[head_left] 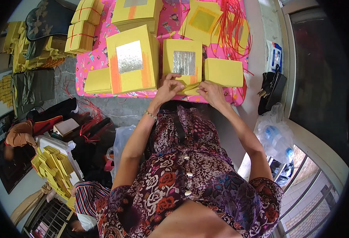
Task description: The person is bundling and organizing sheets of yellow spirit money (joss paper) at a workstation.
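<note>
Your floral blouse (178, 170) fills the foreground as your left hand (169, 87) and right hand (213, 93) pinch yellow paper (191, 86) below a silver square (184, 62), near the pink-covered tabletop's (93, 61) front edge

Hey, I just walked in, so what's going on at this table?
A person is working yellow paper with both bare hands. The left hand and right hand are at the near edge of a silver-patched yellow paper, where the paper looks bent or folded. It lies on a pink table cover, between a taller silver-patched stack on the left and plain yellow paper on the right. Red strings lie beyond.
</note>
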Available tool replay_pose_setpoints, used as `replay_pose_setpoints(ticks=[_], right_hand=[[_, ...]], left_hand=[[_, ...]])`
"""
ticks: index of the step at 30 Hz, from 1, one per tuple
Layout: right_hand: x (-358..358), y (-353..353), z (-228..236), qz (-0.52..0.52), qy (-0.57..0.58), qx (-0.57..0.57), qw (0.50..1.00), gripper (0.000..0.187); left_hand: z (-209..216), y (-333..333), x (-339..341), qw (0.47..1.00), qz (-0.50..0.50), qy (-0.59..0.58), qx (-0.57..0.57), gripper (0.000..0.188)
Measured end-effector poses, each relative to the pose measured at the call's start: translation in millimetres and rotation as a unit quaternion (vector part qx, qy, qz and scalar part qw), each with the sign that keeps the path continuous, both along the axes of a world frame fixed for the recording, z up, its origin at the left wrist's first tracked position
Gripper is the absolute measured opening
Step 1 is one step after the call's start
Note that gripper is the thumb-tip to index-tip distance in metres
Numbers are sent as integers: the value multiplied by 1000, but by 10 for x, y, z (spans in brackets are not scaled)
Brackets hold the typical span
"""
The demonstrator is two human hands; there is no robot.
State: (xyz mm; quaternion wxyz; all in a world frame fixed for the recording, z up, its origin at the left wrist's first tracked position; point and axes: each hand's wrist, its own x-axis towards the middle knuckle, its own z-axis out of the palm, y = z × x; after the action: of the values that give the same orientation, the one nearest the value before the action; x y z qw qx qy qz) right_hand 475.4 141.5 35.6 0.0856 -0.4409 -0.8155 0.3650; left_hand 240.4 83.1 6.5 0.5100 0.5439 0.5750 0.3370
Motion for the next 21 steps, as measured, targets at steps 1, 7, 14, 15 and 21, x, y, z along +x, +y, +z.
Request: replay_pose_setpoints(ticks=[1, 7, 14, 15, 21], right_hand=[[3, -7, -3, 5, 1, 10, 1000, 19], [-20, -25, 20, 73, 4, 112, 991, 33], [-74, 106, 50, 102, -11, 103, 989, 42], [-76, 120, 69, 127, -19, 145, 981, 45], [-73, 156, 2, 178, -38, 203, 962, 57]], left_hand=[[0, -1, 1, 1000, 0, 0, 0, 17], [98, -6, 41, 999, 7, 23, 22, 20], [153, -77, 108, 980, -1, 168, 103, 30], [133, -75, 112, 979, 4, 169, 114, 29], [83, -39, 91, 992, 23, 103, 73, 30]])
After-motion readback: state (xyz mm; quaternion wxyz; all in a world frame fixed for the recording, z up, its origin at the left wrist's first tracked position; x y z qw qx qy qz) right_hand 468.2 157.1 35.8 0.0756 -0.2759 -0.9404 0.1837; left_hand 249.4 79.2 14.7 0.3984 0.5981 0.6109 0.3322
